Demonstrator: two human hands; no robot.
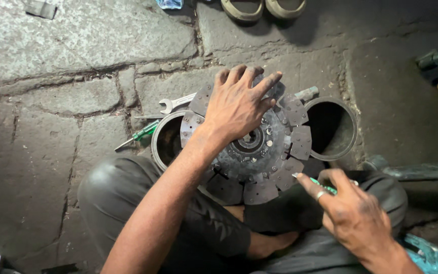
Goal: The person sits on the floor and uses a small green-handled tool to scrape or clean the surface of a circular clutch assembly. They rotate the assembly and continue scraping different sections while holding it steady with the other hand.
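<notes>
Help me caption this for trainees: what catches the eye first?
A round padded metal disc at centre, resting across two metal rings, with the left hand spread flat on it. At lower right, the right hand holds a green-handled tool near the disc's edge.

A crumpled blue plastic wrapper (427, 253) lies at the bottom right corner; no labels, signs or screens.

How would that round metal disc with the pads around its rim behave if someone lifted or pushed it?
The clutch disc looks like stiff metal, probably heavy for its size. It bridges two rings, so it might tip when pushed. The left hand pressing it looks grimy, so it may be slippery.
</notes>
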